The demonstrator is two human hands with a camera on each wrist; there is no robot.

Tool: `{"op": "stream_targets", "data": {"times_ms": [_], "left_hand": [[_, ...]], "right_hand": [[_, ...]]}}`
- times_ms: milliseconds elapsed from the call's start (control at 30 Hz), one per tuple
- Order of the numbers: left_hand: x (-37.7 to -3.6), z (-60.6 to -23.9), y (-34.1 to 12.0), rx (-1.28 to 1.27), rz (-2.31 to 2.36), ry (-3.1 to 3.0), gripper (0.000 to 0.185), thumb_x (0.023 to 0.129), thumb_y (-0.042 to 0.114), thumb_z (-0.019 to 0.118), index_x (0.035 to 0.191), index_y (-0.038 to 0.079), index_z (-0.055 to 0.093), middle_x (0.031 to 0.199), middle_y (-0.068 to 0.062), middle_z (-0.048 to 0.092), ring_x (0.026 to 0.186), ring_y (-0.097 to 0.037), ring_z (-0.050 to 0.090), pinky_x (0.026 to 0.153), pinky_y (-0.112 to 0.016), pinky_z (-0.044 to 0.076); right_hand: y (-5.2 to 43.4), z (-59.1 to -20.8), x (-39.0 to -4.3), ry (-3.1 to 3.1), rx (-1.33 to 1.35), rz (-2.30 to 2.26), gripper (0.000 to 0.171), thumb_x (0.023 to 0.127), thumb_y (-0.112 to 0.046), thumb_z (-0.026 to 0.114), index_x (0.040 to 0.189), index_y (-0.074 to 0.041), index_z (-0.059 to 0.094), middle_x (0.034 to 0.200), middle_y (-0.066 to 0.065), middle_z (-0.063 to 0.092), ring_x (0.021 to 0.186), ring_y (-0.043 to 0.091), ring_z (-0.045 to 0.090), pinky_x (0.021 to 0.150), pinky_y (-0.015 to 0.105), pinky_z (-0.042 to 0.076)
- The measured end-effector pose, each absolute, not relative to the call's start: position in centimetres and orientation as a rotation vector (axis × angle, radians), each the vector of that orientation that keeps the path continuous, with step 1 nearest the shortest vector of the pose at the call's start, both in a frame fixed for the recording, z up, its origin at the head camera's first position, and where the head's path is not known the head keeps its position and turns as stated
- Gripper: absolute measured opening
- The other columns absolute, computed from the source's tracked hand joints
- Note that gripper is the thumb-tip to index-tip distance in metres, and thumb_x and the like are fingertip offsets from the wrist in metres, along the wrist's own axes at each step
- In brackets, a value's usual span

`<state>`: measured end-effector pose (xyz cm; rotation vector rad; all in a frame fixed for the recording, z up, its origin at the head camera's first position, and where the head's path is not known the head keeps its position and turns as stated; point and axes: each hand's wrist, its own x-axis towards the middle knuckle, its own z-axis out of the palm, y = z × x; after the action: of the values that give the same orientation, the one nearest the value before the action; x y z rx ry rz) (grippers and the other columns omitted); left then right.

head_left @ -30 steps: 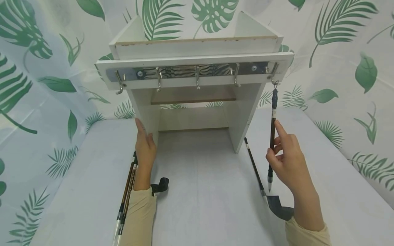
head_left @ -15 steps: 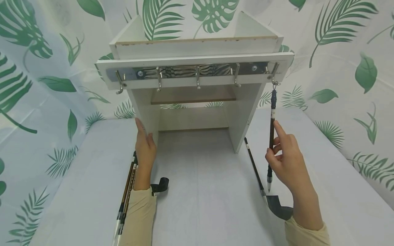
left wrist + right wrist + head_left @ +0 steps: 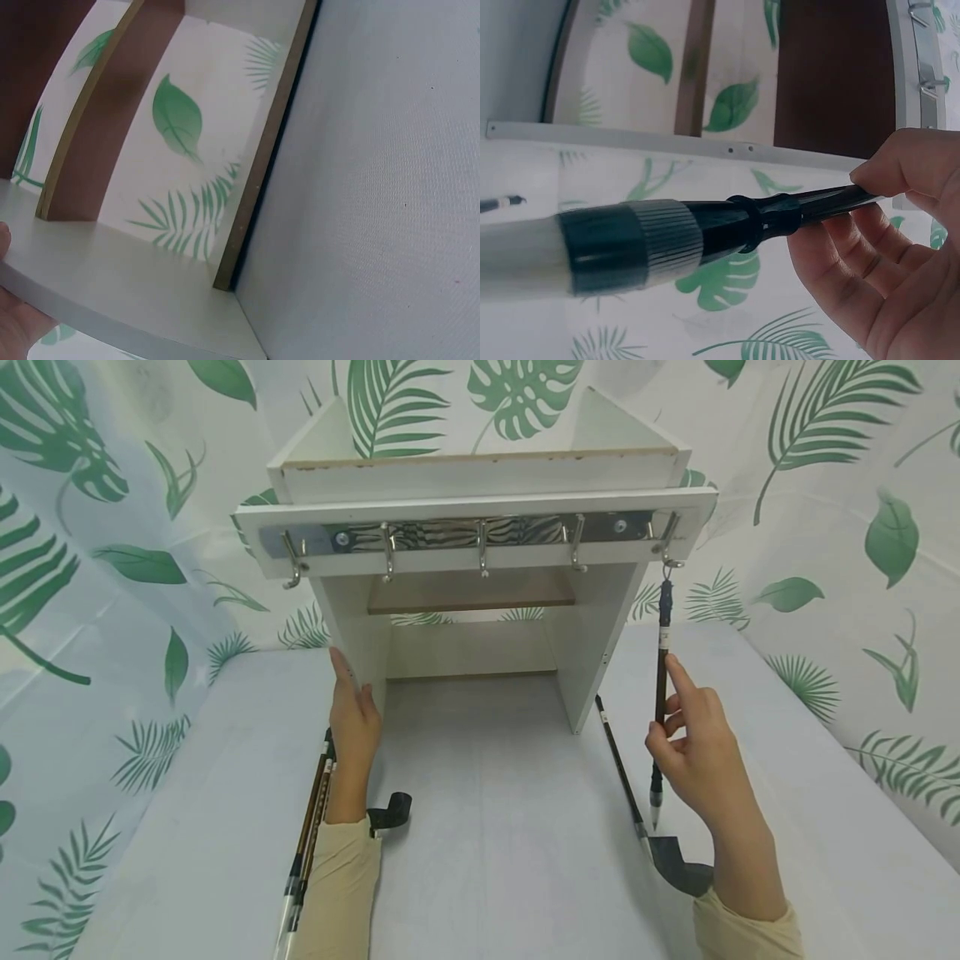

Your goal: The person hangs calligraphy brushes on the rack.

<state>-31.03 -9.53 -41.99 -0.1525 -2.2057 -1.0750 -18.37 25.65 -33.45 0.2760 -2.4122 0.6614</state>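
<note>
A calligraphy brush (image 3: 662,689) hangs upright by its loop from the far-right hook (image 3: 670,539) of the hook rail, tip down. My right hand (image 3: 701,752) pinches its dark handle between thumb and fingers, index pointing up along it. In the right wrist view the brush's ferrule (image 3: 667,236) and pale tip lie close to the camera. My left hand (image 3: 354,727) holds the front edge of the white shelf unit's left side panel (image 3: 150,292). The thumb lies on the inner face and the fingers on the outer side.
Several more brushes (image 3: 309,835) lie on the white tabletop (image 3: 480,860) beside the left forearm. One brush (image 3: 619,760) lies right of the shelf unit (image 3: 480,485). Several metal hooks (image 3: 482,547) line the unit's front. Black wrist mounts (image 3: 678,867) sit at both wrists.
The hanging brush and my right hand have shifted very slightly to the left. My left hand and the shelf unit stay where they were.
</note>
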Motion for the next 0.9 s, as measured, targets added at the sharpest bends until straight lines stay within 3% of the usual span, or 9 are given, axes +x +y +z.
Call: {"op": "stream_targets", "data": {"times_ms": [467, 667, 900], "left_hand": [[-31.0, -42.1, -9.5, -0.166, -1.08, -2.186, 0.058, 0.096, 0.005, 0.04, 0.145, -0.001, 0.01, 0.141, -0.027, 0.033, 0.126, -0.041, 0.038, 0.099, -0.053, 0.035], [-31.1, -42.0, -9.5, -0.152, -1.086, -2.197, 0.058, 0.096, 0.006, 0.039, 0.145, 0.0, 0.009, 0.139, -0.028, 0.035, 0.125, -0.041, 0.039, 0.098, -0.054, 0.035], [-31.0, -42.1, -9.5, -0.153, -1.085, -2.202, 0.058, 0.096, 0.007, 0.039, 0.146, 0.001, 0.008, 0.137, -0.028, 0.037, 0.124, -0.042, 0.039, 0.098, -0.055, 0.036]], "right_hand": [[25.6, -34.2, -19.0, -2.398, 0.28, 0.729, 0.079, 0.075, 0.012, 0.058, 0.144, -0.011, 0.026, 0.09, 0.018, 0.046, 0.073, 0.016, 0.052, 0.061, -0.004, 0.033], [25.5, -34.9, -19.6, -2.378, 0.284, 0.761, 0.079, 0.076, 0.011, 0.059, 0.144, -0.01, 0.025, 0.092, 0.02, 0.047, 0.074, 0.022, 0.056, 0.063, -0.005, 0.032], [25.6, -35.3, -20.0, -2.388, 0.25, 0.74, 0.075, 0.078, 0.005, 0.061, 0.143, -0.009, 0.027, 0.091, 0.018, 0.051, 0.073, 0.023, 0.058, 0.061, 0.006, 0.042]]}}
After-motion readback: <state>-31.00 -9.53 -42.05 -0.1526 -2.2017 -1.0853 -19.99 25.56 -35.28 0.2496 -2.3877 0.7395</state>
